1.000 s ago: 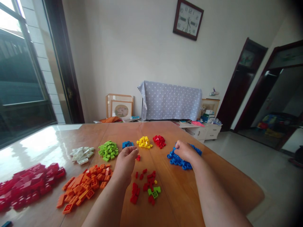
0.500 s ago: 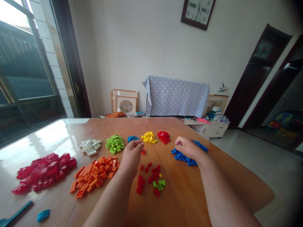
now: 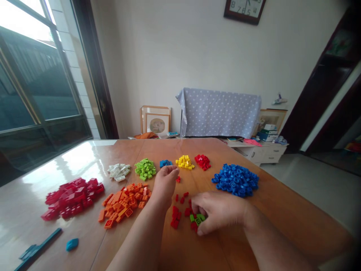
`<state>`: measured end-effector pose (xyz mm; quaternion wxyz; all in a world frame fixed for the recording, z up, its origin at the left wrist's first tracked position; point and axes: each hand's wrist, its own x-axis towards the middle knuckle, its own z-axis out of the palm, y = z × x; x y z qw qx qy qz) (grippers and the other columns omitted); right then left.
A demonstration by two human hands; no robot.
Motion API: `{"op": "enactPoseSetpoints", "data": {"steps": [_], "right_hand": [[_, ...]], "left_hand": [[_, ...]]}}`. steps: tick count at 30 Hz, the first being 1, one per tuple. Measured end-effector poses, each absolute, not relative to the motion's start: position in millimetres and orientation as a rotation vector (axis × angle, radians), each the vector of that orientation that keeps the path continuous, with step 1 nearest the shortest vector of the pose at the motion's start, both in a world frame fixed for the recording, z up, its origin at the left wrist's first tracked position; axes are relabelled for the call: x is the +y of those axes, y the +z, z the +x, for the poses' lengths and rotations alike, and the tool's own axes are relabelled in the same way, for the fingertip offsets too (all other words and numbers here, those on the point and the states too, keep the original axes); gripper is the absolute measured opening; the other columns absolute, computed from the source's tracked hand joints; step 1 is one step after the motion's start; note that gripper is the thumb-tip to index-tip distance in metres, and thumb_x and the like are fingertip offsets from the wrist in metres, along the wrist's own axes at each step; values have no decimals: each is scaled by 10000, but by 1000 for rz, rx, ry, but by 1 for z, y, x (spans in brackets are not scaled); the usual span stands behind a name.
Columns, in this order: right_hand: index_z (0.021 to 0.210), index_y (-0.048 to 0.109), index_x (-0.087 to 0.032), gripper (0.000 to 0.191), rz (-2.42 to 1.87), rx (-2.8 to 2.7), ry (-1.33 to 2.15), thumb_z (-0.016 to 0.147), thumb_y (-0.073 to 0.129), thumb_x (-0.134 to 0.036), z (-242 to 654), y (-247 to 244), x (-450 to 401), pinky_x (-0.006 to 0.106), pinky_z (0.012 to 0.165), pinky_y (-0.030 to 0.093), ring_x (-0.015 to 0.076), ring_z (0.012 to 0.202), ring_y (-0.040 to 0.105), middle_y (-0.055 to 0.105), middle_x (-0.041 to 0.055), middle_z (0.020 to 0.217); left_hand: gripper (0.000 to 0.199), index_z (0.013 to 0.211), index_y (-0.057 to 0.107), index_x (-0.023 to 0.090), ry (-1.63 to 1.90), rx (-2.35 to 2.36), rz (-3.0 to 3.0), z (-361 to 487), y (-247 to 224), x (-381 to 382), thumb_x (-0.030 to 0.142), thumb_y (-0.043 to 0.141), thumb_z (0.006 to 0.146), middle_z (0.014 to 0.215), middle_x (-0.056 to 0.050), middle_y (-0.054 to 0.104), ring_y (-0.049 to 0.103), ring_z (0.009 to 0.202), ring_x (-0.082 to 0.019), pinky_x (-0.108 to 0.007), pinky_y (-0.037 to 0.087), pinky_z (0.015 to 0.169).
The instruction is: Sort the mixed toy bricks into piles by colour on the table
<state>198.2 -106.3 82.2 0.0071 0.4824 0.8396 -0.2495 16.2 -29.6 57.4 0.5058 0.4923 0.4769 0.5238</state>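
My left hand (image 3: 165, 185) hovers over the middle of the table with thumb and fingers pinched together. Anything in that pinch is too small to make out. Just beyond its fingertips lie a small red piece (image 3: 178, 179), a pile of yellow bricks (image 3: 184, 162) and some blue bricks (image 3: 166, 163). My right hand (image 3: 221, 210) reaches palm down over a loose mixed group, thumb and fingers apart around green bricks (image 3: 198, 219). Its fingers partly hide red bricks there. More loose red bricks (image 3: 175, 217) lie to the left of that hand.
Orange bricks (image 3: 124, 203), crimson bricks (image 3: 73, 197), white bricks (image 3: 119, 171), lime bricks (image 3: 145, 168) and red bricks (image 3: 202, 162) form separate piles. Round blue pieces (image 3: 236, 180) are heaped at right. A teal strip (image 3: 41, 248) and teal piece (image 3: 72, 244) lie front left.
My right hand has moved from the round blue pile toward me and left, to the green and red bricks, and its fingers have spread. My left hand keeps its pinch. The view has shifted slightly.
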Motion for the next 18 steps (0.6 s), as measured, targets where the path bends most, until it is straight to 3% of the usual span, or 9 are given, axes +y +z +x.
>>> {"op": "enactPoseSetpoints", "data": {"steps": [4, 9, 13, 18], "right_hand": [[884, 632, -212, 255, 1589, 2703, -686, 702, 737, -356, 192, 76, -106, 223, 520, 296, 128, 688, 534, 629, -14, 845], [896, 635, -200, 177, 1733, 2811, -647, 732, 686, -242, 190, 66, -97, 226, 640, 368, 151, 801, 569, 629, 15, 936], [914, 641, -194, 121, 1818, 2872, -622, 801, 596, -197, 196, 62, -87, 237, 703, 392, 156, 825, 576, 637, 25, 925], [869, 643, -190, 110, 1920, 2840, -683, 841, 537, -186, 213, 66, -81, 233, 671, 389, 153, 797, 582, 662, 17, 871]], "left_hand": [[340, 978, 652, 145, 1258, 1171, 1190, 17, 59, -32, 355, 672, 712, 783, -33, 646, 573, 737, -157, -263, 402, 673], [368, 990, 656, 142, 1254, 1179, 1200, 17, 56, -30, 366, 687, 700, 790, -40, 654, 585, 746, -165, -265, 403, 674], [373, 994, 656, 143, 1260, 1180, 1205, 17, 55, -30, 377, 686, 705, 797, -41, 655, 587, 748, -164, -265, 400, 677], [336, 970, 655, 146, 1239, 1164, 1203, 17, 60, -33, 356, 674, 708, 831, -44, 666, 574, 724, -146, -263, 405, 678]]}}
